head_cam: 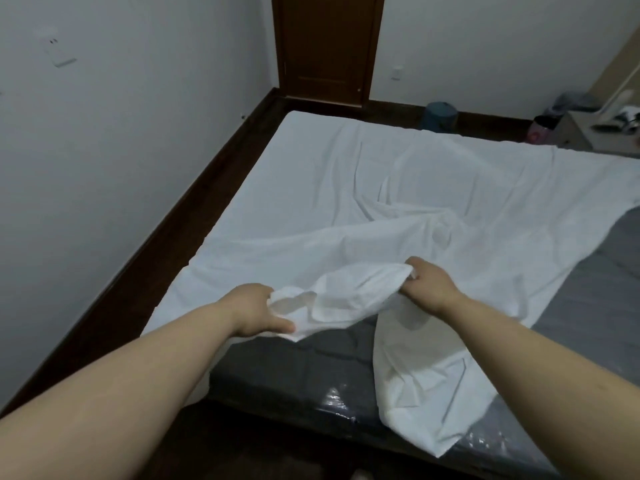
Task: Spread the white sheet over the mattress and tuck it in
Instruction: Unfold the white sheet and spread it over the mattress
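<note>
The mattress (571,306) fills most of the view, running from six o'clock up toward twelve, its dark grey quilted top bare along the near edge and the four o'clock side, with shiny plastic wrap showing at the near corner. The white sheet (346,188) lies wrinkled over the far and nine o'clock parts of the mattress, reaching the far edge near the door; its near part is bunched up and raised off the bed between the two hands, and one loose flap hangs down toward five o'clock, draping onto the grey surface and the plastic.

A dark wooden floor strip (145,244) runs beside the bed at nine o'clock, against a white wall (121,116) that carries a socket plate. A brown door (329,46) stands at twelve o'clock. At two o'clock, beyond the bed, sit a blue bin (440,114), a pink container (540,128) and a low bedside cabinet (585,129) with small items too blurred to name.

The left hand (258,311), at about seven o'clock of the bunched cloth, has its grip clamped on the sheet, thumb on top and fingers curled underneath. The right hand (427,282), at about three o'clock of the bunch, has its grip clamped on the gathered edge of the sheet, fingers curled round it.
</note>
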Action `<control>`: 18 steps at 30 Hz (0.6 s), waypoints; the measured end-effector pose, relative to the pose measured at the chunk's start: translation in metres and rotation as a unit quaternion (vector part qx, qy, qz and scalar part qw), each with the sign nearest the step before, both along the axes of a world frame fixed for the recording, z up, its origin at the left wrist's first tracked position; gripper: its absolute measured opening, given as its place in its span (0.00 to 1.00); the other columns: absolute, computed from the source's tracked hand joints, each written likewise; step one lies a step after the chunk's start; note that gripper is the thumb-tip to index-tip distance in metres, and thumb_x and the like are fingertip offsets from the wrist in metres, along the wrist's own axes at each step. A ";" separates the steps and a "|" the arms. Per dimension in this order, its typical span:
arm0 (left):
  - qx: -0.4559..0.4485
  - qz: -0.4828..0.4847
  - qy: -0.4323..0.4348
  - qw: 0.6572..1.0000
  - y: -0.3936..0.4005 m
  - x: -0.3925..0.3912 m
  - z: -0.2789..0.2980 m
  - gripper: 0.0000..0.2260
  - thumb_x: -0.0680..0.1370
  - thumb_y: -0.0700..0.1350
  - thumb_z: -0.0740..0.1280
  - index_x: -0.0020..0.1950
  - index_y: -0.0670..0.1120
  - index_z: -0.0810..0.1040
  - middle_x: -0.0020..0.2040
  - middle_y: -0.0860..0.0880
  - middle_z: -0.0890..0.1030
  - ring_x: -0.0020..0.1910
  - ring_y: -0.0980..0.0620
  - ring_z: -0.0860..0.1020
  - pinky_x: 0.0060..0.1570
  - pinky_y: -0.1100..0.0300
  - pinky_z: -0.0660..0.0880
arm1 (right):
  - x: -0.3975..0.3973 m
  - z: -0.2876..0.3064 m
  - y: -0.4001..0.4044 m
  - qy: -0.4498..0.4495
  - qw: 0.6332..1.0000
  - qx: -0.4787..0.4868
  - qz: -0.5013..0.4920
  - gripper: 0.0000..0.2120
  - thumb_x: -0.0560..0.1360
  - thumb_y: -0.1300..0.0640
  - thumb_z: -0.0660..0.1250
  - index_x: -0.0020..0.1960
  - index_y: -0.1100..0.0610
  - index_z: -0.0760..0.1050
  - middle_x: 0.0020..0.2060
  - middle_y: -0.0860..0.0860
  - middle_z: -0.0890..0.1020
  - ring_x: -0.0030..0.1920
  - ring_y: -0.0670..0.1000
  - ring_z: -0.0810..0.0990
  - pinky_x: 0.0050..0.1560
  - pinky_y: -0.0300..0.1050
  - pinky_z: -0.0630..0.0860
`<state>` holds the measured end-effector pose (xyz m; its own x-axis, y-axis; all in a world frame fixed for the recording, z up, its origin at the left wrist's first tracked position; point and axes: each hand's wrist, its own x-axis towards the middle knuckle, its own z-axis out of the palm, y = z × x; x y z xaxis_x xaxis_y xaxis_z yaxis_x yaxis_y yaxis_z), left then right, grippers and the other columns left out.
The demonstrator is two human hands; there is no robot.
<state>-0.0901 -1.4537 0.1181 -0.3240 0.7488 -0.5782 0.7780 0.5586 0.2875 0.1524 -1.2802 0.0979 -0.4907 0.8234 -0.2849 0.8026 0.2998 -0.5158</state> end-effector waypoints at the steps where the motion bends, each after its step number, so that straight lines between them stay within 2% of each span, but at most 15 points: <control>1: -0.020 -0.005 0.037 0.999 -0.005 -0.008 -0.005 0.19 0.72 0.58 0.70 0.54 0.46 0.78 0.50 0.49 0.79 0.49 0.49 0.77 0.49 0.59 0.71 | -0.004 -0.010 -0.009 -0.048 0.997 -0.009 0.054 0.16 0.71 0.41 0.63 0.43 0.54 0.68 0.43 0.52 0.75 0.46 0.55 0.74 0.43 0.46 0.68; 2: -0.033 -0.003 0.064 0.997 -0.013 -0.016 -0.008 0.13 0.74 0.55 0.68 0.48 0.46 0.78 0.47 0.48 0.79 0.46 0.50 0.76 0.47 0.60 0.70 | -0.006 -0.021 -0.016 -0.091 0.992 -0.003 0.092 0.15 0.72 0.44 0.66 0.45 0.54 0.67 0.43 0.52 0.76 0.45 0.55 0.74 0.42 0.46 0.68; 3: -0.044 0.005 0.084 0.996 -0.022 -0.026 -0.009 0.11 0.77 0.54 0.65 0.42 0.48 0.76 0.44 0.48 0.78 0.43 0.51 0.75 0.46 0.60 0.68 | -0.005 -0.030 -0.019 -0.121 0.987 0.015 0.106 0.12 0.73 0.48 0.66 0.46 0.55 0.66 0.44 0.53 0.77 0.44 0.55 0.74 0.41 0.45 0.67; 5: -0.052 0.030 0.100 0.993 -0.038 -0.042 -0.008 0.16 0.80 0.56 0.59 0.38 0.48 0.72 0.41 0.48 0.77 0.40 0.51 0.73 0.44 0.60 0.66 | -0.003 -0.038 -0.019 -0.142 0.983 0.091 0.078 0.05 0.75 0.58 0.62 0.47 0.56 0.66 0.48 0.56 0.78 0.42 0.56 0.72 0.40 0.44 0.66; 6: -0.052 0.036 0.102 0.993 -0.045 -0.048 -0.008 0.17 0.81 0.57 0.56 0.40 0.47 0.73 0.41 0.47 0.77 0.40 0.50 0.73 0.44 0.59 0.66 | -0.001 -0.040 -0.017 -0.139 0.980 0.137 0.047 0.04 0.74 0.62 0.60 0.49 0.58 0.67 0.50 0.58 0.77 0.44 0.57 0.73 0.40 0.45 0.66; 7: -0.052 0.040 0.108 0.992 -0.055 -0.054 -0.009 0.17 0.82 0.56 0.55 0.44 0.45 0.75 0.44 0.46 0.78 0.43 0.48 0.74 0.45 0.59 0.66 | -0.006 -0.039 -0.017 -0.136 0.973 0.185 0.018 0.08 0.74 0.64 0.60 0.52 0.59 0.69 0.52 0.60 0.75 0.47 0.59 0.73 0.43 0.47 0.68; 9: -0.056 0.041 0.135 0.988 -0.065 -0.059 -0.012 0.15 0.83 0.51 0.54 0.54 0.43 0.76 0.53 0.44 0.79 0.50 0.46 0.76 0.47 0.59 0.67 | -0.013 -0.031 -0.016 -0.112 0.964 0.234 -0.062 0.13 0.73 0.65 0.61 0.57 0.60 0.70 0.55 0.61 0.72 0.55 0.63 0.71 0.51 0.52 0.70; 11: -0.077 0.043 0.168 0.982 -0.077 -0.064 -0.016 0.12 0.82 0.44 0.55 0.58 0.43 0.76 0.57 0.44 0.78 0.55 0.46 0.77 0.49 0.59 0.68 | -0.024 -0.015 -0.019 -0.041 0.964 0.208 -0.161 0.13 0.73 0.66 0.60 0.57 0.61 0.72 0.56 0.62 0.72 0.56 0.64 0.72 0.52 0.52 0.70; 13: -0.092 0.067 0.187 0.976 -0.086 -0.069 -0.020 0.12 0.81 0.41 0.56 0.60 0.42 0.75 0.58 0.44 0.78 0.56 0.46 0.77 0.49 0.59 0.71 | -0.032 -0.001 -0.021 0.027 0.968 0.156 -0.193 0.12 0.73 0.66 0.59 0.55 0.61 0.75 0.53 0.61 0.77 0.52 0.63 0.75 0.48 0.48 0.70; 15: -0.069 0.114 0.172 0.976 -0.087 -0.066 -0.020 0.14 0.80 0.46 0.58 0.63 0.43 0.72 0.61 0.43 0.76 0.57 0.45 0.76 0.50 0.57 0.72 | -0.041 0.011 -0.028 0.084 0.978 0.101 -0.160 0.14 0.74 0.66 0.58 0.56 0.59 0.76 0.52 0.58 0.79 0.53 0.61 0.77 0.47 0.45 0.69; 18: 0.020 0.125 0.081 0.989 -0.067 -0.038 -0.011 0.29 0.76 0.56 0.65 0.73 0.47 0.63 0.69 0.42 0.68 0.65 0.42 0.71 0.62 0.52 0.71 | -0.053 0.027 -0.047 0.115 0.988 0.048 -0.090 0.13 0.74 0.66 0.58 0.52 0.61 0.78 0.50 0.58 0.81 0.51 0.59 0.77 0.46 0.44 0.69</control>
<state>-0.1285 -1.5203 0.1074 -0.5872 0.6551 -0.4754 0.6546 0.7298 0.1970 0.0990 -1.3268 0.1252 -0.3772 0.9207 -0.1000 0.7121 0.2193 -0.6669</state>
